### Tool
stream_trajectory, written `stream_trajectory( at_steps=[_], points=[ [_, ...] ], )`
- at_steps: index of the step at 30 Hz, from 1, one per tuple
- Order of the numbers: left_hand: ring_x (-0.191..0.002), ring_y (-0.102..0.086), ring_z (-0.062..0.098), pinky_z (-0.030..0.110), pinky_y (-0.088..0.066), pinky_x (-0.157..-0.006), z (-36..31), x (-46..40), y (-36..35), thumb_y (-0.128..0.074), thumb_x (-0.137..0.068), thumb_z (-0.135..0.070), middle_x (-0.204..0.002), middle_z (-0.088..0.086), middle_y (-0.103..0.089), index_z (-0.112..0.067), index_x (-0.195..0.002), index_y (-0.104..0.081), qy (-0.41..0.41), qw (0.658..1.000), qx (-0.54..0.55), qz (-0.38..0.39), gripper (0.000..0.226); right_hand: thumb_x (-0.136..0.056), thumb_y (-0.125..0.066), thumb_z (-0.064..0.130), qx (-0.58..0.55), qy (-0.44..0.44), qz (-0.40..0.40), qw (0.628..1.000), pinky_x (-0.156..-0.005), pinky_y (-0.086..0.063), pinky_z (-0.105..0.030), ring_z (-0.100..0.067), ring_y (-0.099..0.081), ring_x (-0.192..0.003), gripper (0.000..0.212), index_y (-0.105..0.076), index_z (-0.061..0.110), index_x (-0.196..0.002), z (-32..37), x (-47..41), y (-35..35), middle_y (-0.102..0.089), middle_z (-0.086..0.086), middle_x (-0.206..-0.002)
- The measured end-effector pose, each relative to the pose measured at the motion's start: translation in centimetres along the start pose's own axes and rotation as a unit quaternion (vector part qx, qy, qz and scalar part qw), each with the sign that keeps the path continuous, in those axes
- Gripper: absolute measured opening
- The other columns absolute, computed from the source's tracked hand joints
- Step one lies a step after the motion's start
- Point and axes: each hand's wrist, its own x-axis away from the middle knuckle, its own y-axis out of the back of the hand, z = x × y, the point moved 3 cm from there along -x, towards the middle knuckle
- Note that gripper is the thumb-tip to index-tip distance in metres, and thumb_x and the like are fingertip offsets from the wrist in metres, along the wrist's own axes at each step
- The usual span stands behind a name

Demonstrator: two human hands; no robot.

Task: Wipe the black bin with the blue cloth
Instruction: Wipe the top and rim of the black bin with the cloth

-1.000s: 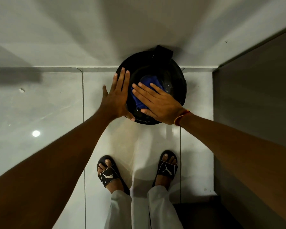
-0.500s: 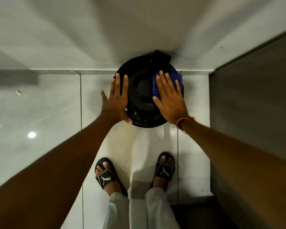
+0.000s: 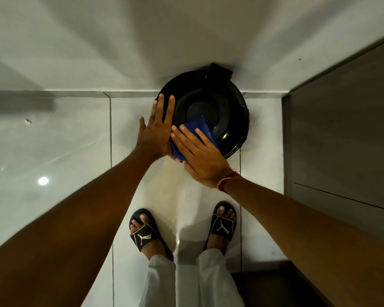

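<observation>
Wall (image 3: 142, 41) backs black bin (image 3: 231, 111); slippered feet (image 3: 145, 231) stand near.

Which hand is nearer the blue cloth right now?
Right. The right hand lies flat on the blue cloth, pressing it onto the black bin. The left hand rests beside it on the bin's left edge.

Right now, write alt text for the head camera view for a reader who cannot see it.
Seen from above, the right hand presses a blue cloth flat on the near-left part of a round black bin lid, while the left hand rests open against the bin's left side. The bin stands on a pale tiled floor against a wall, the person's sandalled feet below.
</observation>
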Motion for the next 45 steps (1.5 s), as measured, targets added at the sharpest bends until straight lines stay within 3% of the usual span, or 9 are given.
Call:
stream_trajectory(
  at_steps=[4,7,10,14,17,22,26,35,45],
  points=[
    [-0.158,0.009,0.037,0.073,-0.016,-0.117,0.0,0.1,0.1,-0.09,-0.057,-0.056,-0.17,0.012,0.017,-0.018,-0.161,0.014,-0.002,1.0,0.004,0.009,0.152,-0.104,-0.036,0.023,0.076,0.137,0.016,0.988,-0.132,-0.01,-0.046,-0.027,-0.011,-0.162,0.067,-0.012,0.012,-0.166,-1.8,3.8,-1.6,-0.013,-0.008,-0.175],
    [-0.157,0.01,0.038,0.074,-0.016,-0.117,0.0,0.1,0.1,-0.092,-0.051,-0.058,-0.169,0.013,0.019,-0.017,-0.16,0.016,-0.003,1.0,0.0,0.024,0.159,-0.106,-0.038,0.025,0.097,0.149,0.012,0.984,-0.132,-0.008,-0.043,-0.023,-0.01,-0.162,0.068,-0.01,0.014,-0.166,-4.7,6.7,-2.2,-0.009,-0.005,-0.175],
    [-0.157,0.012,0.039,0.074,-0.013,-0.117,0.0,0.0,0.2,-0.093,-0.05,-0.057,-0.168,0.013,0.022,-0.017,-0.16,0.018,-0.006,0.999,0.008,0.033,0.161,-0.109,-0.034,0.041,0.071,0.051,0.01,0.996,-0.132,-0.012,-0.045,-0.022,-0.006,-0.163,0.07,-0.002,0.018,-0.166,-7.5,7.6,-1.4,-0.005,-0.003,-0.175],
    [-0.156,0.013,0.039,0.074,-0.013,-0.118,0.0,0.0,0.2,-0.093,-0.052,-0.056,-0.168,0.014,0.022,-0.017,-0.16,0.019,-0.006,0.999,0.01,0.031,0.16,-0.109,-0.028,0.046,-0.066,-0.2,-0.019,0.977,-0.132,-0.012,-0.051,-0.027,-0.006,-0.162,0.069,-0.005,0.013,-0.165,-9.1,4.0,1.0,-0.007,-0.008,-0.175],
    [-0.156,0.013,0.04,0.073,-0.012,-0.118,-0.1,0.1,0.2,-0.095,-0.047,-0.055,-0.168,0.014,0.022,-0.016,-0.159,0.02,-0.004,0.999,0.004,0.037,0.165,-0.109,-0.032,0.043,-0.09,-0.252,-0.029,0.963,-0.132,-0.009,-0.053,-0.029,-0.006,-0.162,0.07,-0.006,0.01,-0.166,-10.6,-0.6,3.4,-0.006,-0.009,-0.175],
    [-0.156,0.012,0.04,0.074,-0.013,-0.117,-0.1,-0.1,0.2,-0.095,-0.041,-0.057,-0.168,0.014,0.021,-0.017,-0.159,0.021,0.002,0.999,0.001,0.037,0.171,-0.108,-0.03,0.045,-0.006,-0.225,0.012,0.974,-0.131,-0.006,-0.053,-0.026,-0.004,-0.163,0.071,-0.004,0.012,-0.166,-10.1,-6.5,5.3,-0.002,-0.007,-0.176],
    [-0.157,0.01,0.039,0.073,-0.011,-0.117,0.0,-0.1,-0.1,-0.093,-0.04,-0.061,-0.169,0.013,0.019,-0.018,-0.158,0.02,0.005,0.999,-0.01,0.031,0.169,-0.107,-0.03,0.043,0.012,-0.114,0.034,0.993,-0.131,-0.003,-0.052,-0.025,-0.002,-0.163,0.071,-0.004,0.013,-0.166,-5.6,-9.0,4.5,-0.002,-0.006,-0.176],
    [-0.158,0.005,0.038,0.075,-0.016,-0.116,0.0,0.2,0.2,-0.091,-0.048,-0.062,-0.17,0.012,0.015,-0.021,-0.161,0.015,0.003,1.0,-0.008,0.016,0.16,-0.109,-0.026,0.046,0.025,-0.003,0.037,0.999,-0.131,-0.015,-0.048,-0.023,-0.011,-0.163,0.067,-0.012,0.013,-0.166,-5.0,1.8,1.7,-0.013,-0.006,-0.175],
    [-0.157,0.007,0.039,0.074,-0.014,-0.116,-0.1,0.2,0.3,-0.091,-0.046,-0.063,-0.169,0.012,0.017,-0.02,-0.16,0.017,0.002,1.0,-0.006,0.021,0.163,-0.107,-0.023,0.052,-0.025,-0.178,0.04,0.983,-0.132,-0.01,-0.053,-0.024,-0.004,-0.163,0.071,-0.009,0.015,-0.166,-8.7,0.5,3.6,-0.006,-0.002,-0.176]
  ],
)
